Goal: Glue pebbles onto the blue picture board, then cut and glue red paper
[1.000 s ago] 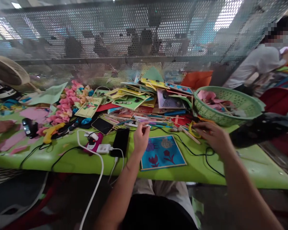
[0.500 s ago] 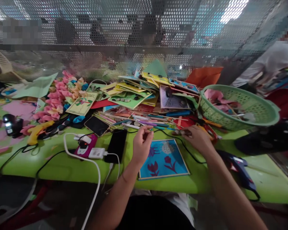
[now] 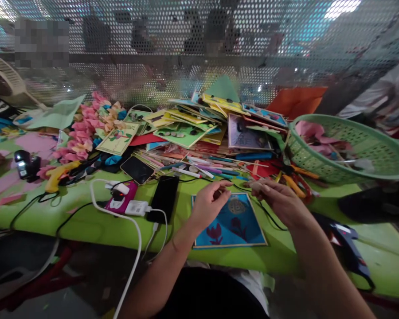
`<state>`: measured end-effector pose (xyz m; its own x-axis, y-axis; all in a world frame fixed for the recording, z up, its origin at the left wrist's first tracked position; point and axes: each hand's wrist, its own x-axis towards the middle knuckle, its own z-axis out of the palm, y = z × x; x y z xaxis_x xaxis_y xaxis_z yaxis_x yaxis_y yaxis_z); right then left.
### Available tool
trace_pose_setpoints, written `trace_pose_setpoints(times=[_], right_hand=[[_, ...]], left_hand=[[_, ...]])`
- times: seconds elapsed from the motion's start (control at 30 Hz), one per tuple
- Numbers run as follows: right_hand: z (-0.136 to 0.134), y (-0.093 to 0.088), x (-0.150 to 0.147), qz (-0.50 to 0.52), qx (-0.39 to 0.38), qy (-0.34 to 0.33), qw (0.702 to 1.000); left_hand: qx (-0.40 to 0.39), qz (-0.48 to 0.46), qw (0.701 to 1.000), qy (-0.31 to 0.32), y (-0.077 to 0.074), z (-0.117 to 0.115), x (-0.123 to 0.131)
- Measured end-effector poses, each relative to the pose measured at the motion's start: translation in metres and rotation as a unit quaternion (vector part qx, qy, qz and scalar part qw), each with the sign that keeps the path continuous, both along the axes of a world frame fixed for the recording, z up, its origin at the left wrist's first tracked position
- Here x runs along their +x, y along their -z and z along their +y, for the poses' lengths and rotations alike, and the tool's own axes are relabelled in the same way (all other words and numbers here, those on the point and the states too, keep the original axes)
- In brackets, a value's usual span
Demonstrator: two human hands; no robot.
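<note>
A blue card (image 3: 189, 235) with a pale wooden-looking edge lies flat on the green table in front of me; hmm-free detail on it includes dark red tulip shapes and a silvery round patch. Over its upper left part hovers my left hand (image 3: 212, 201), fingers curled together; whatever they may hold is hidden. My right hand (image 3: 284, 201) is at the card's upper right, raised above the table. Between its thumb and fingers it pinches a small greyish stone-like piece (image 3: 256, 186).
Behind the card lie loose markers (image 3: 186, 173) and a heap of decorated cards (image 3: 182, 135). A green basket (image 3: 349, 166) stands right, near a dark blue glue gun (image 3: 347, 243). To the left are a phone (image 3: 164, 199), a white cable (image 3: 138, 235) and a yellow glue gun (image 3: 58, 175).
My left hand has shifted right, further over the blue card. The right hand has lifted slightly, with the greyish piece now plainer between its fingers. The camera view has turned a little left.
</note>
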<state>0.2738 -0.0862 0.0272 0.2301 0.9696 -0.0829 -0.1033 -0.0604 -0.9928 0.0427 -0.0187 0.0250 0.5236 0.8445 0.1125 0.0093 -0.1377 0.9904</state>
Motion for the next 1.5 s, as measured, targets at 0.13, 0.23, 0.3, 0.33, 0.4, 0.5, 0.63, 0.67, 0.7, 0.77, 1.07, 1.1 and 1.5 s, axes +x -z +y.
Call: trace_pose_setpoints(times=[0.13, 0.23, 0.3, 0.33, 0.4, 0.5, 0.63, 0.67, 0.7, 0.77, 1.07, 1.1, 1.5], right_hand=[[-0.001, -0.001, -0.017, -0.022, 0.005, -0.047, 0.999], [-0.001, -0.002, -0.03, -0.089, 0.027, -0.057, 0.994], [-0.001, -0.004, -0.038, -0.171, 0.066, -0.041, 0.982], [-0.001, -0.005, -0.041, -0.222, 0.089, -0.029, 0.971], [-0.001, -0.007, -0.047, -0.316, 0.135, -0.005, 0.939], [-0.002, -0.01, -0.053, -0.386, 0.182, 0.007, 0.904], [-0.002, -0.009, -0.056, -0.415, 0.229, 0.014, 0.88], [-0.002, -0.009, -0.056, -0.42, 0.239, 0.021, 0.875], [-0.002, -0.007, -0.056, -0.425, 0.247, 0.028, 0.87], [-0.003, -0.005, -0.056, -0.437, 0.258, 0.044, 0.86], [-0.005, 0.002, -0.055, -0.454, 0.288, 0.072, 0.84], [-0.006, 0.001, -0.055, -0.447, 0.29, 0.072, 0.843], [-0.014, -0.002, -0.051, -0.428, 0.245, 0.076, 0.867]], left_hand=[[-0.034, -0.027, 0.999, 0.029, 0.001, 0.0, 0.002], [-0.118, -0.091, 0.988, 0.049, 0.005, 0.001, 0.003], [-0.169, -0.13, 0.975, 0.056, 0.008, 0.001, 0.005], [-0.189, -0.144, 0.97, 0.058, 0.01, 0.002, 0.006], [-0.216, -0.162, 0.961, 0.064, 0.012, 0.002, 0.007], [-0.234, -0.179, 0.953, 0.066, 0.016, 0.002, 0.008], [-0.258, -0.193, 0.945, 0.064, 0.018, 0.001, 0.01], [-0.266, -0.199, 0.941, 0.067, 0.018, 0.001, 0.01], [-0.272, -0.206, 0.937, 0.069, 0.018, 0.001, 0.01], [-0.282, -0.216, 0.932, 0.076, 0.016, -0.001, 0.011], [-0.298, -0.223, 0.924, 0.083, 0.012, -0.002, 0.013], [-0.298, -0.222, 0.925, 0.081, 0.012, -0.002, 0.013], [-0.22, -0.172, 0.96, 0.01, 0.002, 0.004, -0.001]])
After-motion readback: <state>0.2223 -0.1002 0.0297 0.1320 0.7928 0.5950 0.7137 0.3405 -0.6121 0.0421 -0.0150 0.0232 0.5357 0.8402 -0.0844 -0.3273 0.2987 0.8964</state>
